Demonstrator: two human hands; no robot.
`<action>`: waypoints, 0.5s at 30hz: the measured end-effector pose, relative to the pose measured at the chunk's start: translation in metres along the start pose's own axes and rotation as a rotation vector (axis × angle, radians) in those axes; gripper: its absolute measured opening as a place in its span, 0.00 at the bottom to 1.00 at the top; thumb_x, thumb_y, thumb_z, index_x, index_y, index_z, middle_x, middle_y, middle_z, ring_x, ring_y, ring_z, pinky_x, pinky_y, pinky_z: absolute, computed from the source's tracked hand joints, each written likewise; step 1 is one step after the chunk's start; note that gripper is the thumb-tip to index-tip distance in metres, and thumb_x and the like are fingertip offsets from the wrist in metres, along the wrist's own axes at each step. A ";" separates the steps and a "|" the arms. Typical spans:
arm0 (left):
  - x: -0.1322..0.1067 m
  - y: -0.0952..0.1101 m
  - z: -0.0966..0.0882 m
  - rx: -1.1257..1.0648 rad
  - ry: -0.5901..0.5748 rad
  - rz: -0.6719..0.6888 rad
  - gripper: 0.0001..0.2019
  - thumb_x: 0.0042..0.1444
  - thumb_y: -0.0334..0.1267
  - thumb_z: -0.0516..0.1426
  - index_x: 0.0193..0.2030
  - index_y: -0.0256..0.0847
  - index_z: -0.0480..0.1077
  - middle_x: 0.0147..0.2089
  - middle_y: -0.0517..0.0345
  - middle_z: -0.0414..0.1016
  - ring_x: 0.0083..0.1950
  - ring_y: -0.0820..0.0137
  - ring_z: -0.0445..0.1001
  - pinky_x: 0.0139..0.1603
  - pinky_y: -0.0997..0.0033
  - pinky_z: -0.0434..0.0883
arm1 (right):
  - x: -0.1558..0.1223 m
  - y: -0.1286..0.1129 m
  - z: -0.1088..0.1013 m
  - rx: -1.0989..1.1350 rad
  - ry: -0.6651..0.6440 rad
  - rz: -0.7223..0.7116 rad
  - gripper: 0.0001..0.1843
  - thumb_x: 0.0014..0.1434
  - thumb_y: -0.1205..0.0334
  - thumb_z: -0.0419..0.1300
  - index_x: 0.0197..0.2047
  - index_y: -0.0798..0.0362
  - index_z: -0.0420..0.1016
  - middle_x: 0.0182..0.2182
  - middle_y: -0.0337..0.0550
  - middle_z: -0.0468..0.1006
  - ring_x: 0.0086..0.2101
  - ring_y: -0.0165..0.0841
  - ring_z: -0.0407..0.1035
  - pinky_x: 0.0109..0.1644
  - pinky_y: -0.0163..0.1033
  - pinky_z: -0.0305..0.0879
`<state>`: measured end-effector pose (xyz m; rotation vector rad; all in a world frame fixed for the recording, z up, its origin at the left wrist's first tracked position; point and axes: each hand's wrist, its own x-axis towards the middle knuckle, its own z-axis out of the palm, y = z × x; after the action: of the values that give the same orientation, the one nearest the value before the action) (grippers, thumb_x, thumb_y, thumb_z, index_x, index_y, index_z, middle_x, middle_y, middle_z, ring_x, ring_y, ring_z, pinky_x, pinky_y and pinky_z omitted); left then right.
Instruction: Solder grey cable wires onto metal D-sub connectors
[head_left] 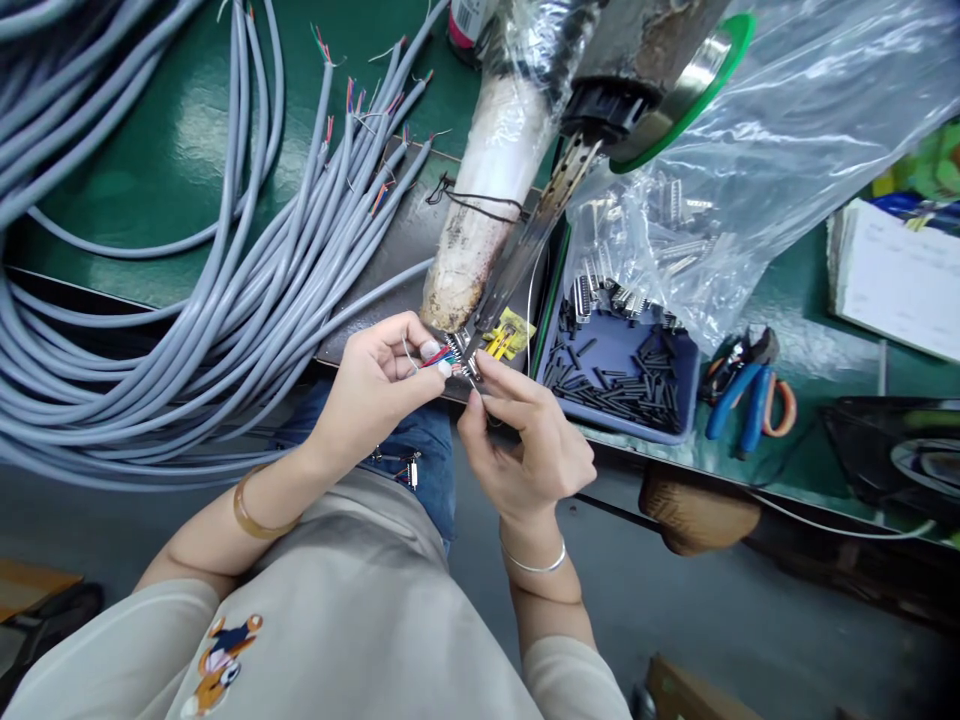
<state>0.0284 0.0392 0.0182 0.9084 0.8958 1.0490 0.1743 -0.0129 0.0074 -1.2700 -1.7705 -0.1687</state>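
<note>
My left hand (pixel 390 375) is closed in a pinch on the coloured wires (pixel 444 357) at the stripped end of a grey cable (pixel 382 297). My right hand (pixel 525 430) has thumb and index finger pinched at the near end of a small metal multi-pin connector (pixel 471 368). The wire ends meet the connector's pins between my hands; fingers partly hide the contact. Just above, a soldering iron (pixel 517 250) points down, its tip at the connector. Beside it hangs a plastic-wrapped tube (pixel 480 200) with a stained end.
Many grey cables (pixel 247 370) fill the left. At right, a blue tray (pixel 686 425) holds black sleeves and connectors under a clear bag (pixel 750 170). Nearby are pliers (pixel 750 400), a solder spool (pixel 709 80) and yellow tweezers (pixel 501 342). Another connector (pixel 412 472) lies on my lap.
</note>
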 end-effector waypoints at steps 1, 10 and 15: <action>0.000 -0.001 -0.001 0.001 -0.008 -0.018 0.11 0.45 0.27 0.66 0.28 0.38 0.67 0.24 0.69 0.67 0.18 0.85 0.56 0.18 0.84 0.56 | -0.001 0.000 0.000 -0.008 -0.020 -0.015 0.10 0.59 0.73 0.67 0.37 0.50 0.71 0.45 0.47 0.87 0.36 0.32 0.84 0.39 0.32 0.80; -0.015 -0.002 0.002 0.158 -0.063 -0.096 0.08 0.43 0.27 0.63 0.27 0.37 0.67 0.26 0.66 0.67 0.22 0.84 0.58 0.21 0.82 0.55 | 0.002 0.008 -0.016 0.212 -0.123 0.348 0.04 0.65 0.67 0.63 0.39 0.50 0.71 0.41 0.40 0.87 0.27 0.26 0.78 0.27 0.31 0.71; -0.028 -0.006 -0.002 0.219 -0.164 -0.052 0.06 0.46 0.27 0.64 0.31 0.35 0.74 0.28 0.62 0.73 0.25 0.81 0.65 0.26 0.82 0.63 | 0.017 0.006 -0.025 0.368 -0.303 0.418 0.08 0.62 0.68 0.65 0.33 0.51 0.71 0.34 0.36 0.84 0.23 0.23 0.70 0.23 0.30 0.63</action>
<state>0.0218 0.0118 0.0166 1.1307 0.9031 0.8295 0.1931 -0.0133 0.0318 -1.4051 -1.6371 0.5879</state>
